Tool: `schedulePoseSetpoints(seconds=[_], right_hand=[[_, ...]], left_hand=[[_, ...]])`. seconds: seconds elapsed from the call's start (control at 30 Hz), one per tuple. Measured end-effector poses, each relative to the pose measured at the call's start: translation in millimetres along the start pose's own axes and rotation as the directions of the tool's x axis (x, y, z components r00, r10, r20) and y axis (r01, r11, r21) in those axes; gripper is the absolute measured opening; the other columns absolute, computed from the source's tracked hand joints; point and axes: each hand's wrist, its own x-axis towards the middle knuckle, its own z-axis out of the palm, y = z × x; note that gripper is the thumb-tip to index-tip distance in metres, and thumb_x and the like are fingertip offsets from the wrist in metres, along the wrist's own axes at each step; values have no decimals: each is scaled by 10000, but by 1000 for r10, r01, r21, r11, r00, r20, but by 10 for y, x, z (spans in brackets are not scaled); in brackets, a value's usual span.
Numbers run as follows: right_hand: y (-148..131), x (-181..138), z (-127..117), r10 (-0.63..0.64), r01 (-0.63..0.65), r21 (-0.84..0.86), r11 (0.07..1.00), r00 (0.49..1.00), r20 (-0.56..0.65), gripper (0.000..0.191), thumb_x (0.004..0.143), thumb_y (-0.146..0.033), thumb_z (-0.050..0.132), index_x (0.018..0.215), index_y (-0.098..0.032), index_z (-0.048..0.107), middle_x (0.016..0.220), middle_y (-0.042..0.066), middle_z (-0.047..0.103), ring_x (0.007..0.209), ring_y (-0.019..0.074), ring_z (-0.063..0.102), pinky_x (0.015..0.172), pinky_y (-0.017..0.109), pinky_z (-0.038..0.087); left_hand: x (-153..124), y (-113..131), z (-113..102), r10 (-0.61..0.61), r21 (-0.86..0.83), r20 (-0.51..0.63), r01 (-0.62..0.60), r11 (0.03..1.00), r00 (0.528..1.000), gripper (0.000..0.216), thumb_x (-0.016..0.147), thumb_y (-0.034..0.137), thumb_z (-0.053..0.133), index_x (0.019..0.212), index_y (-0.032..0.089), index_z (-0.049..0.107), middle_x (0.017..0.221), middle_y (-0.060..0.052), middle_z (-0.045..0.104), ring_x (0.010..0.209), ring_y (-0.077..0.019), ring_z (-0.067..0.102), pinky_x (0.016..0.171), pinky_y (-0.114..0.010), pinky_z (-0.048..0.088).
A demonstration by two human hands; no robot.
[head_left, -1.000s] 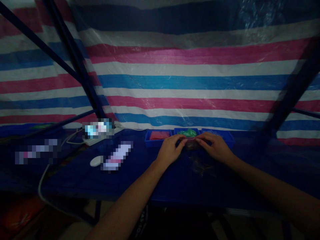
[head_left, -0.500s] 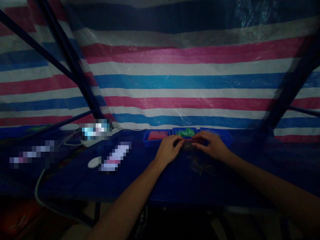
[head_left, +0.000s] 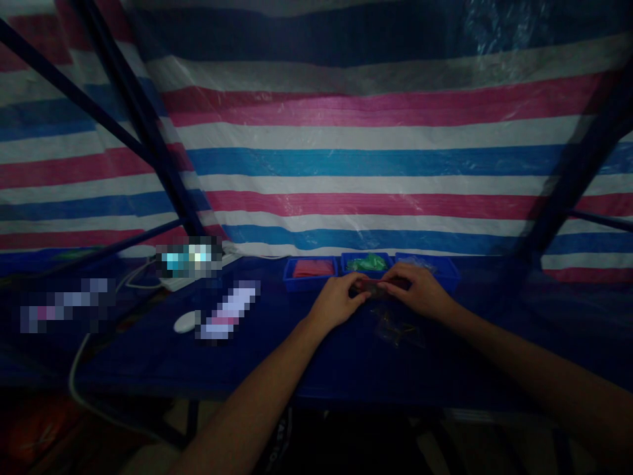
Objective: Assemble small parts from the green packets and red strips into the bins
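Between my two hands is a small, flat, dark reddish piece, possibly a packet (head_left: pixel 374 287); its exact kind is too dim to make out. My left hand (head_left: pixel 335 305) pinches its left end between thumb and fingers. At its right end, my right hand (head_left: pixel 419 290) grips with thumb below and fingers curled over the top. Just under the hands, several clear plastic bags (head_left: pixel 398 331) with small yellowish bits lie on the blue table (head_left: pixel 341 369).
Behind the hands stand three blue bins: a left bin (head_left: pixel 302 284) with pink pieces (head_left: pixel 313 268), a middle one with green pieces (head_left: pixel 368 262), a right bin (head_left: pixel 449 280) with clear plastic. To the left are a white oval object (head_left: pixel 186 322), a power strip (head_left: pixel 173 284) and cables.
Both hands have come slightly closer together and a little lower. The reddish piece now shows more plainly between the fingers.
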Motion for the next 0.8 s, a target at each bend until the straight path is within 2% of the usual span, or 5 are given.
schedulePoseSetpoints(seconds=[0.33, 0.47, 0.57, 0.67, 0.8], right_hand=[[42, -5, 35, 86, -88, 42, 995, 995, 48, 140, 911, -345, 696, 1015, -263, 741, 924, 20, 765, 812, 222, 697, 738, 357, 520], [70, -4, 38, 92, -92, 53, 994, 996, 8, 152, 922, -356, 679, 1021, -260, 742, 944, 28, 771, 836, 229, 708, 754, 367, 532], [78, -8, 32, 91, -93, 49, 994, 995, 45, 175, 899, -361, 705, 1039, -262, 740, 971, 28, 774, 856, 232, 717, 775, 373, 546], [68, -13, 18, 100, -101, 12, 995, 991, 88, 208, 877, -341, 723, 1071, -264, 734, 1011, 28, 776, 893, 236, 722, 801, 380, 555], [70, -15, 7, 125, -125, 1, 992, 989, 85, 259, 861, -295, 731, 1118, -276, 718, 1044, 22, 775, 920, 236, 728, 832, 389, 565]], left_hand=[[6, -73, 21, -12, 31, -7, 13, 999, 1000, 428, 870, 246, 735, 1288, 229, 642, 1057, -41, 768, 935, -210, 730, 902, -359, 567], [5, -56, 14, 17, 31, -58, -16, 999, 998, 481, 892, 253, 715, 1356, 243, 587, 1089, -40, 766, 993, -213, 729, 943, -366, 557], [1, -60, 22, 17, 20, -50, -16, 1000, 999, 525, 880, 244, 732, 1377, 251, 562, 1106, -41, 762, 1022, -215, 725, 952, -360, 555], [-3, -76, 25, 2, 13, -35, -2, 1000, 999, 535, 878, 229, 728, 1381, 254, 551, 1099, -35, 759, 1002, -211, 727, 929, -355, 563], [-2, -99, 19, 0, 26, -35, 1, 1000, 999, 517, 883, 181, 695, 1376, 245, 553, 1072, -31, 751, 956, -205, 727, 925, -367, 560]])
